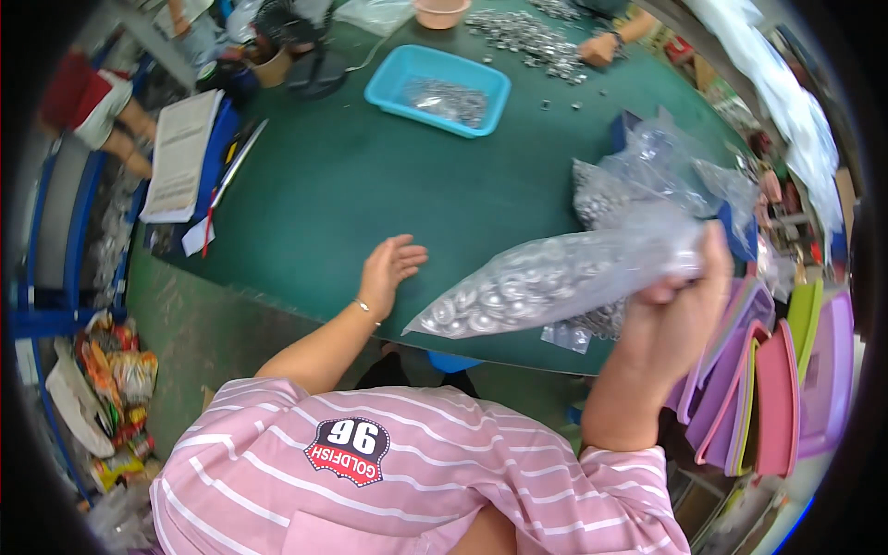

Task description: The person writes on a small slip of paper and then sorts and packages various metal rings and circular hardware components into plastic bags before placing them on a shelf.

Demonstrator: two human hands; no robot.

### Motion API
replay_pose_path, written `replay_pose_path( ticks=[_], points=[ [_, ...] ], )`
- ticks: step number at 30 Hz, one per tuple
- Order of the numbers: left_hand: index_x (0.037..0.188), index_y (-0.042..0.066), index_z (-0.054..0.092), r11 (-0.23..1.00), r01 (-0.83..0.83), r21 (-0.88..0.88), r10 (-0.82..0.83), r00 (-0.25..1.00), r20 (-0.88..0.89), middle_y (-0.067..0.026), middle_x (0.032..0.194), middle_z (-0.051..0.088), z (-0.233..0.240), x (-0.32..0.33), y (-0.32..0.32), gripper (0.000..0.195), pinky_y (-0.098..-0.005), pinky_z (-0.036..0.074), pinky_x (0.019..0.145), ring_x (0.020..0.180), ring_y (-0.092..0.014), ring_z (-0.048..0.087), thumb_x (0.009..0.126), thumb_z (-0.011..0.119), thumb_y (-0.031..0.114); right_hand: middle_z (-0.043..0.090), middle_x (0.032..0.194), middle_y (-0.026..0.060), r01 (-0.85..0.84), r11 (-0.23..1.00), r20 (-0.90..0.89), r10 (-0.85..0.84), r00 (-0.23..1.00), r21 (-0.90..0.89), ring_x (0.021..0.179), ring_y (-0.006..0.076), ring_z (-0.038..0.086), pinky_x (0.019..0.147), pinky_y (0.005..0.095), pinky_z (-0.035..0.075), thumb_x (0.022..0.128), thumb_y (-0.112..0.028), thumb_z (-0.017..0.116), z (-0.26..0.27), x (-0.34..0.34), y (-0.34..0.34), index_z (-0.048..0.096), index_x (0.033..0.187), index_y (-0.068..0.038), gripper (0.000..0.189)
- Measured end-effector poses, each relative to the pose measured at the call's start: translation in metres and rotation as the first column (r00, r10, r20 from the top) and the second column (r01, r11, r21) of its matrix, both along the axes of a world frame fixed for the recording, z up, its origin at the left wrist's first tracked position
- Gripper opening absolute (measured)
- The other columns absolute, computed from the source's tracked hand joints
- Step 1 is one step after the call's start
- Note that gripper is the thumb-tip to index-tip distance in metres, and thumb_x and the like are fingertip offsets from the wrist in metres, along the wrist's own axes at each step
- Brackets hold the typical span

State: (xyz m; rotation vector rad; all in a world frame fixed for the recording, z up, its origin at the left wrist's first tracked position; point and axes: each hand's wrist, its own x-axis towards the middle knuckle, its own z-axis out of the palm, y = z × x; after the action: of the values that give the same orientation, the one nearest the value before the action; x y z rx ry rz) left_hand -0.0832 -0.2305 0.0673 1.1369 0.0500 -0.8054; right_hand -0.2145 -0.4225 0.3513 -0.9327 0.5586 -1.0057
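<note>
My right hand (683, 291) grips the gathered neck of a clear plastic bag (520, 284) filled with round, shiny metal parts. The bag slants down to the left, its filled end near the table's front edge. To the left of that end, my left hand (392, 267) is over the green tabletop (312, 187), holding nothing, fingers extended. Behind the raised bag is another clear bag of small metal parts (600, 191), partly hidden. A small clear plastic bag (565, 338) lies at the table's front edge.
A turquoise basin (438, 90) contains small metal parts. Farther back, a co-worker's hand (598, 50) touches a pile of metal pieces (531, 41). Papers (184, 156) and a black fan (305, 52) are at left. Colourful plastic bins (773, 402) stand at right.
</note>
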Motion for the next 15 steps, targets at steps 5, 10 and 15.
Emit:
replay_pose_path(
  ticks=[5,10,15],
  points=[
    [0.131,0.004,0.038,0.99,-0.094,0.105,0.084,0.991,0.103,-0.0114,0.122,0.054,0.036,0.024,0.094,0.055,-0.0355,0.035,0.095,0.116,-0.021,0.047,0.095,0.034,0.045,0.051,0.054,0.0012,-0.295,0.95,-0.398,0.309,0.864,0.098,0.046,0.0075,0.048,0.043,0.0219,0.037,0.089,-0.019,0.057,-0.101,0.061,0.102,0.049,0.061,-0.008,0.031],
    [0.14,0.006,0.023,0.909,0.225,0.352,-0.406,0.671,0.62,-0.0158,0.138,0.037,0.053,0.013,0.092,0.096,-0.0397,0.028,0.105,0.128,-0.029,0.036,0.065,0.079,0.025,0.053,0.055,0.0012,-0.687,0.723,-0.528,0.614,0.587,0.077,0.049,0.0072,0.049,0.045,0.0227,0.038,0.09,-0.022,0.057,-0.183,0.071,0.14,0.05,0.061,-0.005,0.034],
    [0.135,0.0,0.031,0.834,0.16,0.529,-0.513,0.577,0.635,-0.021,0.133,0.04,0.036,0.012,0.073,0.085,-0.0376,0.034,0.101,0.122,-0.035,0.04,0.068,0.076,0.023,0.059,0.074,-0.0003,-0.732,0.674,-0.628,0.529,0.571,-0.097,0.064,0.0047,0.049,0.056,0.0212,0.04,0.088,-0.018,0.058,-0.159,0.088,0.092,0.061,0.086,-0.002,0.016]
  ],
)
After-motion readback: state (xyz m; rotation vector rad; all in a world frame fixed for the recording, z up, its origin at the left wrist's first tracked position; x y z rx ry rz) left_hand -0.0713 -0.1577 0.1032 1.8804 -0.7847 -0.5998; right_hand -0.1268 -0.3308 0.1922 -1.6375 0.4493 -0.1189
